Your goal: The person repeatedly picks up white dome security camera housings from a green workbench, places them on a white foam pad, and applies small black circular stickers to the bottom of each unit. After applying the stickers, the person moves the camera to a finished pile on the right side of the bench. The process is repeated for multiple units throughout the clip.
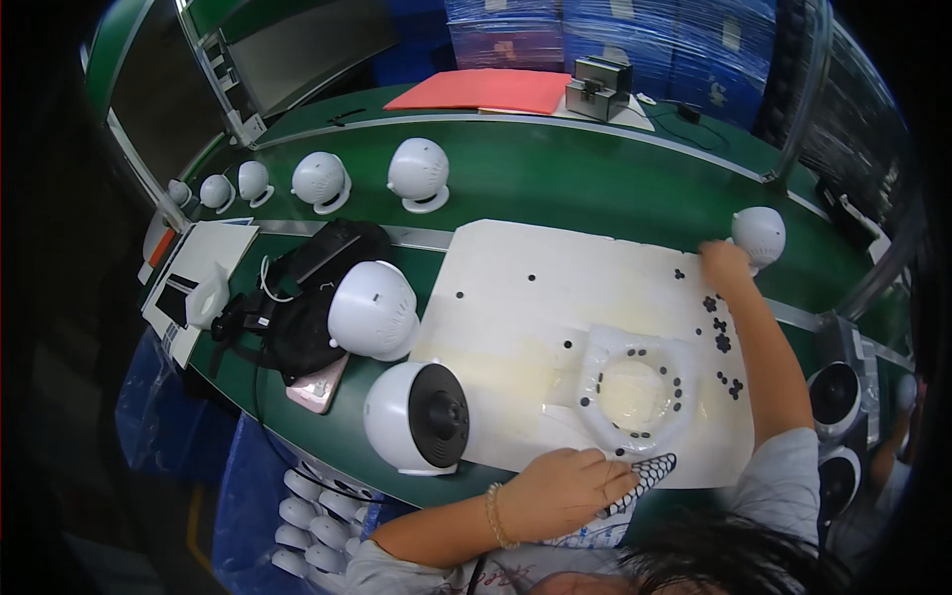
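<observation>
My right hand (726,268) reaches to the far right, its fingers closed at the base of a white ball-shaped device (760,236); part of the grip is hidden. Close to my body, my left hand (567,496) is closed on a black-and-white patterned strip (645,480), whose kind I cannot make out. Just beyond it, a translucent white ring-shaped holder (680,421) lies on a white board (496,342), with small black round pads on it. More black pads (722,343) lie in clusters by my right forearm.
At left on the green table stand two larger white ball devices, one turned away (373,309) and one showing its black front (439,415). Near them are a black bag (302,332) and a pink phone (317,387). Several white devices (418,174) line the far green surface. A metal box (598,89) stands behind.
</observation>
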The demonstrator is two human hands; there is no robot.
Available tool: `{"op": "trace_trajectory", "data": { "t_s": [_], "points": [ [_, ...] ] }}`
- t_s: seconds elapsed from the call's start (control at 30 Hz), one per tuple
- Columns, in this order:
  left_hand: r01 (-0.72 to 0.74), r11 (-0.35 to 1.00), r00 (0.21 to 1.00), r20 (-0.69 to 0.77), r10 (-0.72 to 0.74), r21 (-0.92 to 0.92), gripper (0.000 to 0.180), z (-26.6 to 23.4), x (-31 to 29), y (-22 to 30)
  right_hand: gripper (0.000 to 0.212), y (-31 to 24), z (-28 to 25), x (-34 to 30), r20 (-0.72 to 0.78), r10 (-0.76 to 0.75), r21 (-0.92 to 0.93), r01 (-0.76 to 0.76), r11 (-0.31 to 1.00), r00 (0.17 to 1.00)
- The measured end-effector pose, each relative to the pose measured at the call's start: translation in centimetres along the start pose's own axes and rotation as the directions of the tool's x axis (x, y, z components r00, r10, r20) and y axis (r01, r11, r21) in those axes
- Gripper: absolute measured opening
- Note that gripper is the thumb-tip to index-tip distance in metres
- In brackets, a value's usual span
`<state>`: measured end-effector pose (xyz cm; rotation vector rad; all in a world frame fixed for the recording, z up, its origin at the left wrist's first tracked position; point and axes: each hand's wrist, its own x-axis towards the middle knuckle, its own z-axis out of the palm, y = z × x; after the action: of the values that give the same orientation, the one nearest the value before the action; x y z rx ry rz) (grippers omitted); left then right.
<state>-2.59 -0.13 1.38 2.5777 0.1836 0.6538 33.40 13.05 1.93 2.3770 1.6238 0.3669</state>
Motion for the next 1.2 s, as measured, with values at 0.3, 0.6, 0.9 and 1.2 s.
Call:
{"op": "trace_trajectory", "data": {
  "t_s": [0.3,0.6,0.9,1.2],
  "points": [
    [0.106,0.973,0.977,-0.162,-0.140,-0.203,0.052,0.3,-7.0,-2.6,0.041,-28.7,-8.8,4.7,-0.173,-0.742,0.626,0.654,0.425,0.647],
    [0.017,0.969,0.984,-0.168,-0.060,-0.247,0.051,-0.5,-8.4,-3.5,0.044,-35.0,-6.9,8.0,-0.536,-0.380,0.379,0.617,0.690,0.754],
    [0.161,0.915,0.881,-0.364,-0.302,-0.369,0.032,-2.2,-8.2,-2.0,0.024,-15.0,-11.8,-2.6,-0.329,-0.099,0.940,0.336,0.054,0.939],
    [0.327,0.822,0.867,-0.199,-0.457,-0.466,0.016,-1.5,-0.7,2.8,0.025,-3.8,-7.0,-18.1,0.050,-0.265,0.948,-0.129,-0.290,0.963]
  ]
}}
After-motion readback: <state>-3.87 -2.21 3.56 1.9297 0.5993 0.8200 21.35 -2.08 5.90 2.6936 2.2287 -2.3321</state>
